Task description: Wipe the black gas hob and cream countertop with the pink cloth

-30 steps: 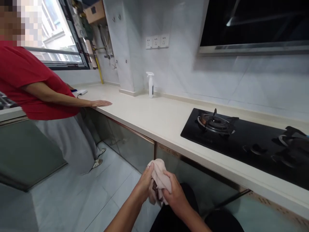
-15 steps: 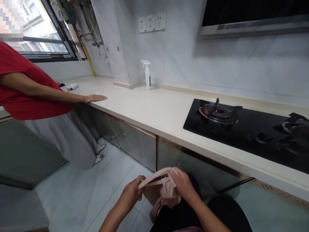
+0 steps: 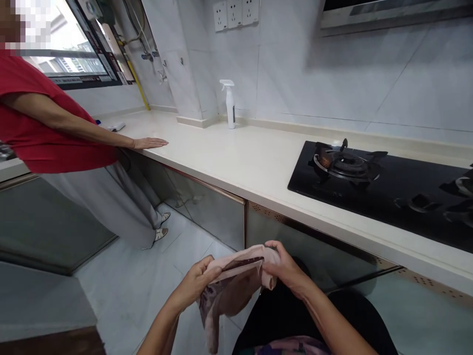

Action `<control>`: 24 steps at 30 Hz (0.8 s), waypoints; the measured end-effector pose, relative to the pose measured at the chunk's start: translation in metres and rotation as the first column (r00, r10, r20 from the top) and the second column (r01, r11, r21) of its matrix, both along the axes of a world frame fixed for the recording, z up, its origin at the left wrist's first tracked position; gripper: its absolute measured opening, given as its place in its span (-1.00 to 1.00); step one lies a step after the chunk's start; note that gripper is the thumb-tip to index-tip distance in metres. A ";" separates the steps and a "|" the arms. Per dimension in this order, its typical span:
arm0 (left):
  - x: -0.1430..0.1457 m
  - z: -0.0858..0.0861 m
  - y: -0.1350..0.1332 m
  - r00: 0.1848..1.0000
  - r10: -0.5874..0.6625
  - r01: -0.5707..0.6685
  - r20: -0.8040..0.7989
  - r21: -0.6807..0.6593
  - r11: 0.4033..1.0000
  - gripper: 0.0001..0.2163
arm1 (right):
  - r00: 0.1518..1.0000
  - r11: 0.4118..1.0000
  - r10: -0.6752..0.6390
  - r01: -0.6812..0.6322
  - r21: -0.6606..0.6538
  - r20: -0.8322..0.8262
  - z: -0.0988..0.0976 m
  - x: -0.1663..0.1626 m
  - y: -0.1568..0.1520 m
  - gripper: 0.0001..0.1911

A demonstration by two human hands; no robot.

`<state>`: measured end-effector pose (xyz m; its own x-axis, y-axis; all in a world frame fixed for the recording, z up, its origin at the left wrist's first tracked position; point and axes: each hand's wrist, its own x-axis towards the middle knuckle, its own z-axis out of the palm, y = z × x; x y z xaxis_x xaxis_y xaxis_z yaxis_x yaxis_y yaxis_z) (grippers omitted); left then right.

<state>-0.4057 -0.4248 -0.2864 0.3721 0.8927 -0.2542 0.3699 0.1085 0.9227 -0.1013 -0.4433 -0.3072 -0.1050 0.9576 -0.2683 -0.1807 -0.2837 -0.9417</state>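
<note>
A piece of pale pink cloth [image 3: 236, 291] is stretched between my two hands, low in front of the cabinets. My left hand [image 3: 194, 283] grips its left end, thumb on top. Its right end is bunched in my right hand [image 3: 286, 268], fingers curled around the edge. Between them the upper edge gapes, showing a dark strip inside. Below it the cloth hangs in folds, with a purplish printed patch on the left. I cannot make out what kind of article it is.
A cream countertop [image 3: 236, 153] runs along the wall above cabinet doors [image 3: 207, 207]. On it stand a white spray bottle [image 3: 230, 111] and a black gas hob [image 3: 395, 180]. At left, a person in a red top [image 3: 55, 133] rests a hand [image 3: 150, 143] on the counter edge.
My hands have drawn slightly apart, spreading the cloth wider. More of it hangs down on the left, and its printed patch now shows. The camera view has shifted a little.
</note>
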 end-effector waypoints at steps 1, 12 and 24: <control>0.000 0.000 0.001 0.999 -0.012 0.014 -0.044 0.042 0.999 -0.48 | 0.998 0.999 -0.033 0.033 -0.002 0.050 0.000 0.000 0.001 -0.29; -0.004 -0.002 0.009 0.931 0.261 -0.139 -0.255 0.415 0.899 -0.51 | 0.958 0.996 -0.029 0.004 0.089 0.286 0.009 0.006 0.011 -0.37; -0.024 0.013 0.013 0.854 -0.068 0.154 -0.516 0.124 0.980 -0.77 | 0.841 0.927 -0.138 -0.076 0.366 0.523 0.020 0.015 0.038 -0.46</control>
